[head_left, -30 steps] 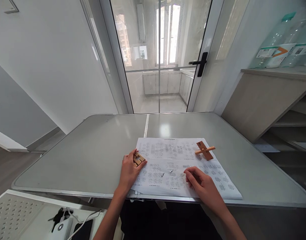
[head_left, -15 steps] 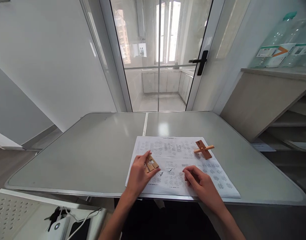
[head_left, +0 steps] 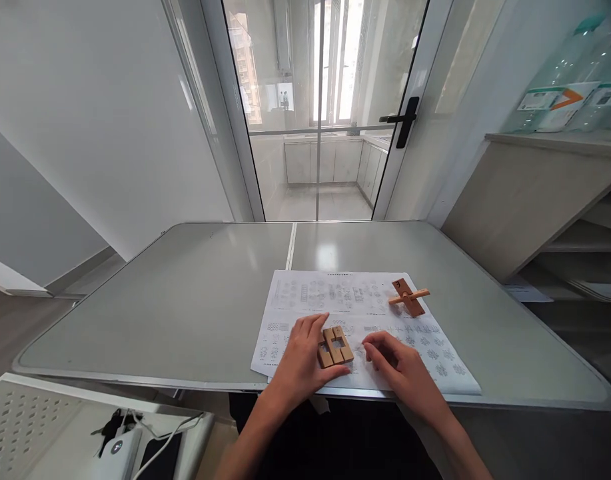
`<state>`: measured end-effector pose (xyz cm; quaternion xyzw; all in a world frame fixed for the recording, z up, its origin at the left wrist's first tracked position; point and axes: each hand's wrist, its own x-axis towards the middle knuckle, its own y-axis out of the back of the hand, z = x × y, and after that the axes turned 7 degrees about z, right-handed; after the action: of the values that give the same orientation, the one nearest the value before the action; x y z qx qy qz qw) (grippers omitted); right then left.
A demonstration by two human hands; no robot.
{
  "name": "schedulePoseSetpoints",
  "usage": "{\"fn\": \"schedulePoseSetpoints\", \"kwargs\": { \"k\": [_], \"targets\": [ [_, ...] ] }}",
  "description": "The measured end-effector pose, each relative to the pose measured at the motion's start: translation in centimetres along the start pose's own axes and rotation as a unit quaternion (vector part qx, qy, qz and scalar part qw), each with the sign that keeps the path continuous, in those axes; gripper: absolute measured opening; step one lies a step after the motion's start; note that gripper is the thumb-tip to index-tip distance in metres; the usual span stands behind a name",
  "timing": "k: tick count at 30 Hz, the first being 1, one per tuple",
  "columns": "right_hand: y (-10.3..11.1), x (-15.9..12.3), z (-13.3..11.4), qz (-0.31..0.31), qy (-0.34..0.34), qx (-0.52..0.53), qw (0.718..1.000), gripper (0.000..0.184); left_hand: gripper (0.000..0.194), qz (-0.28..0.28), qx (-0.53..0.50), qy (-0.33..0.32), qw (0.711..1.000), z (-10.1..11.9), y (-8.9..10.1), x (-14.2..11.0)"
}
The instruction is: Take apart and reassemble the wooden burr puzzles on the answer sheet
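My left hand [head_left: 301, 360] is curved around notched wooden puzzle pieces [head_left: 336, 347] lying side by side, index finger along the far side and thumb along the near side. They rest on the printed instruction sheet [head_left: 285, 300], and the palm side of the hand partly hides them. To their right, my right hand [head_left: 402, 363] hovers low over the paper, fingers curled and fingertips together, with nothing visible in them. Farther up the sheet sits a crossed wooden piece [head_left: 408, 298], a flat dark plate with a lighter stick across it.
The sheet lies on a grey-green table [head_left: 210, 300] with a metal edge. At lower left, a white stand [head_left: 40, 427] carries keys, a white device [head_left: 120, 453] and cables. Plastic bottles [head_left: 560, 100] stand on a shelf at right. A glass door [head_left: 318, 133] is behind the table.
My left hand has moved right and slightly nearer to me with the wooden pieces, toward my right hand. The right hand has barely moved. The crossed piece stays in place.
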<state>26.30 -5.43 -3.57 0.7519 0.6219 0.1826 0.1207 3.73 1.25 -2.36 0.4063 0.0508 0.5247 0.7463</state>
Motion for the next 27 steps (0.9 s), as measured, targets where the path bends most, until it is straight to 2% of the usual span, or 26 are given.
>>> {"fn": "schedulePoseSetpoints", "kwargs": {
  "k": [3,6,9,13,19,24,27],
  "targets": [
    [-0.2,-0.1,-0.2,-0.017,0.017,-0.025,0.999,0.031,0.095,0.015,0.015,0.024,0.999,-0.6,0.9,-0.6],
    [-0.5,-0.3,-0.3,-0.048,0.053,-0.056,0.996,0.026,0.076,0.02,0.017,0.034,0.999,-0.7,1.3,-1.0],
    [-0.8,-0.4,-0.4,-0.063,0.091,-0.115,0.987,0.031,0.063,0.017,0.0,0.049,0.999,-0.4,1.5,-1.1],
    [-1.0,-0.3,-0.4,-0.061,0.11,-0.158,0.979,0.036,0.063,0.002,-0.064,0.073,0.995,-0.3,2.0,-1.0],
    [-1.2,-0.2,-0.5,-0.051,0.105,-0.147,0.982,0.024,0.075,0.026,-0.128,0.096,0.987,-0.8,2.8,-1.0],
    [-1.0,-0.3,-0.5,-0.043,0.081,-0.102,0.991,0.017,0.059,0.033,-0.157,0.103,0.982,-1.0,3.0,-1.2],
    [-0.7,-0.3,-0.5,-0.037,0.071,-0.069,0.994,0.017,0.043,0.035,-0.168,0.106,0.979,-1.0,2.9,-1.0]
  ]
}}
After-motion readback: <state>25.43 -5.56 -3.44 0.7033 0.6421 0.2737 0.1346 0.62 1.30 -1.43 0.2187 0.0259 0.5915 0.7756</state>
